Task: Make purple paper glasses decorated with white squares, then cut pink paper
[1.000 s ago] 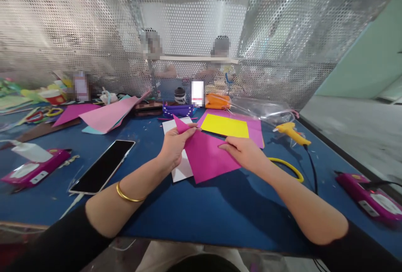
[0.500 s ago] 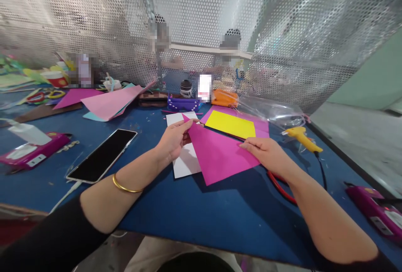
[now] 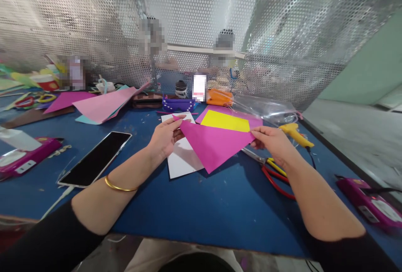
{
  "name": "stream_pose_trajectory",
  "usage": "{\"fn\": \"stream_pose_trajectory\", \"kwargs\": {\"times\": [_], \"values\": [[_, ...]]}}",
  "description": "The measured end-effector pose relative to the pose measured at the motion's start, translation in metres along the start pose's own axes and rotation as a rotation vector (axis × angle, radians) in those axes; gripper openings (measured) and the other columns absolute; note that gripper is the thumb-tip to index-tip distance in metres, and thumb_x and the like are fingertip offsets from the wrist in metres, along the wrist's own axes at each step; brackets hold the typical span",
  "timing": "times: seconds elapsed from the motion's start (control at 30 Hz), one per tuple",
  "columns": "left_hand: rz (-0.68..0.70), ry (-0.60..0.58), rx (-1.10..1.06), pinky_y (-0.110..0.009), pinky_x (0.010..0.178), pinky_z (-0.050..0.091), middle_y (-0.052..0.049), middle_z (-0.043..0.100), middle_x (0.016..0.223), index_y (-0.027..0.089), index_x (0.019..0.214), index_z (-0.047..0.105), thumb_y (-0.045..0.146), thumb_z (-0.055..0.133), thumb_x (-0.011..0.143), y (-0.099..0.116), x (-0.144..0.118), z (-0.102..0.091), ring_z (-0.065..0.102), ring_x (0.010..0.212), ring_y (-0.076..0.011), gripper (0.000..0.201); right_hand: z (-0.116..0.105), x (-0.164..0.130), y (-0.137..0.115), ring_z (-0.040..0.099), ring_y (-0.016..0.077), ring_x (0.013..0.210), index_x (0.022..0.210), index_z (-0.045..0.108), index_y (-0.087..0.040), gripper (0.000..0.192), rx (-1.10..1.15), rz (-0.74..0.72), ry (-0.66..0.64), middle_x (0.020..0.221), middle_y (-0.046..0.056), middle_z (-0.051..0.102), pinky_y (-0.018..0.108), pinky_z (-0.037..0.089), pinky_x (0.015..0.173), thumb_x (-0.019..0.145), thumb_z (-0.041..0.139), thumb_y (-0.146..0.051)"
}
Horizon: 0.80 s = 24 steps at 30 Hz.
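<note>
While the magenta paper sheet [image 3: 213,146] sits folded into a triangle, lifted over the white card [image 3: 184,159], left hand [image 3: 163,138] pinches its left tip and right hand [image 3: 273,142] its right corner. Fold appears formed; red-handled scissors [image 3: 273,171] lie unused right of the card.

A sheet of matt magenta paper [image 3: 215,146], smooth and folded to a triangle, is pinched at its corners by bare fingers [image 3: 176,123]. Under it lies a plain white sheet [image 3: 184,163] of matt paper, and behind it a matt yellow sheet [image 3: 225,121]. The bench [image 3: 201,209] has a dull blue covering, slightly scuffed and speckled. A phone [image 3: 96,159] shows a glossy black glass face. The scissors [image 3: 270,169] have shiny metal blades and smooth red and yellow plastic handles. A gold metal bangle [image 3: 119,186] gleams. The back screen [image 3: 282,33] is perforated shiny metal.
</note>
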<state>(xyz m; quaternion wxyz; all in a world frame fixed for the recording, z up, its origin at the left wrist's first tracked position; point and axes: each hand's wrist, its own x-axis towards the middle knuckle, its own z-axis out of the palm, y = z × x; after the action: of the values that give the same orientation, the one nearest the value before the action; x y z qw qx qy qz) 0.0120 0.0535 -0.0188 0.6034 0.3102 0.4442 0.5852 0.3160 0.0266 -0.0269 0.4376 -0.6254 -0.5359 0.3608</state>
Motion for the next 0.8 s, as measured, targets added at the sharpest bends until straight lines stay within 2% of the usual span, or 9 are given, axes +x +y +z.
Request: {"fn": "stream_pose_trajectory", "kwargs": {"times": [0.1, 0.17, 0.3, 0.43, 0.5, 0.6, 0.7, 0.8], "values": [[-0.025, -0.001, -0.021, -0.026, 0.068, 0.059, -0.010, 0.077, 0.095, 0.016, 0.091, 0.074, 0.012, 0.063, 0.084, 0.001, 0.000, 0.002, 0.071, 0.074, -0.0159, 0.014, 0.001, 0.002, 0.000, 0.065, 0.0134, 0.074, 0.105, 0.064, -0.015, 0.031, 0.042, 0.060, 0.027, 0.092, 0.004, 0.068, 0.030, 0.055, 0.068, 0.091, 0.061, -0.042], [-0.047, 0.002, -0.037, -0.025, 0.068, 0.059, -0.010, 0.077, 0.095, 0.016, 0.090, 0.073, 0.013, 0.061, 0.086, 0.002, -0.001, 0.004, 0.071, 0.074, -0.0157, 0.013, 0.001, 0.003, 0.000, 0.065, 0.0165, 0.089, 0.116, 0.060, -0.016, 0.031, 0.062, 0.095, 0.040, 0.109, 0.006, 0.065, 0.036, 0.056, 0.076, 0.094, 0.058, -0.038], [-0.087, 0.001, -0.056, -0.025, 0.069, 0.059, -0.011, 0.077, 0.092, 0.015, 0.089, 0.073, 0.020, 0.055, 0.091, 0.004, -0.001, 0.005, 0.071, 0.076, -0.0160, 0.018, 0.004, 0.003, -0.003, 0.064, 0.0202, 0.100, 0.122, 0.058, -0.017, 0.035, 0.099, 0.125, 0.061, 0.120, 0.008, 0.062, 0.041, 0.055, 0.084, 0.094, 0.059, -0.037], [-0.115, -0.064, -0.029, -0.025, 0.068, 0.059, -0.011, 0.077, 0.091, 0.013, 0.088, 0.074, 0.028, 0.061, 0.090, 0.001, -0.003, 0.006, 0.071, 0.073, -0.0167, 0.020, 0.007, 0.001, -0.007, 0.064, 0.0193, 0.098, 0.121, 0.058, -0.017, 0.034, 0.122, 0.121, 0.069, 0.118, 0.008, 0.063, 0.040, 0.056, 0.082, 0.094, 0.059, -0.037], [-0.122, -0.084, 0.009, -0.025, 0.067, 0.059, -0.010, 0.077, 0.089, 0.013, 0.088, 0.074, 0.019, 0.069, 0.084, -0.002, -0.005, 0.006, 0.070, 0.071, -0.0157, 0.009, 0.009, -0.001, -0.009, 0.065, 0.0176, 0.092, 0.118, 0.059, -0.016, 0.032, 0.126, 0.111, 0.067, 0.113, 0.007, 0.064, 0.037, 0.057, 0.078, 0.094, 0.059, -0.036], [-0.124, -0.079, 0.064, -0.024, 0.062, 0.056, -0.008, 0.075, 0.081, 0.012, 0.087, 0.073, 0.008, 0.069, 0.081, -0.006, -0.008, 0.007, 0.068, 0.065, -0.0136, 0.008, 0.009, -0.002, -0.011, 0.065, 0.0129, 0.077, 0.108, 0.062, -0.014, 0.025, 0.138, 0.085, 0.075, 0.097, 0.003, 0.066, 0.030, 0.056, 0.068, 0.094, 0.060, -0.035], [-0.114, -0.064, 0.090, -0.025, 0.062, 0.056, -0.004, 0.072, 0.084, 0.012, 0.092, 0.069, 0.014, 0.066, 0.087, -0.006, -0.008, 0.007, 0.066, 0.066, -0.0124, 0.006, 0.006, -0.001, -0.011, 0.062, 0.0093, 0.060, 0.095, 0.063, -0.014, 0.020, 0.172, 0.036, 0.147, 0.078, 0.000, 0.067, 0.023, 0.052, 0.055, 0.092, 0.062, -0.034], [-0.088, -0.043, 0.080, -0.026, 0.064, 0.057, -0.003, 0.072, 0.083, 0.012, 0.092, 0.069, 0.016, 0.068, 0.086, -0.003, -0.007, 0.005, 0.066, 0.066, -0.0119, 0.007, -0.001, 0.002, -0.009, 0.062, 0.0092, 0.052, 0.086, 0.061, -0.018, 0.023, 0.216, -0.023, 0.267, 0.073, 0.001, 0.069, 0.020, 0.049, 0.049, 0.086, 0.064, -0.040]]}}
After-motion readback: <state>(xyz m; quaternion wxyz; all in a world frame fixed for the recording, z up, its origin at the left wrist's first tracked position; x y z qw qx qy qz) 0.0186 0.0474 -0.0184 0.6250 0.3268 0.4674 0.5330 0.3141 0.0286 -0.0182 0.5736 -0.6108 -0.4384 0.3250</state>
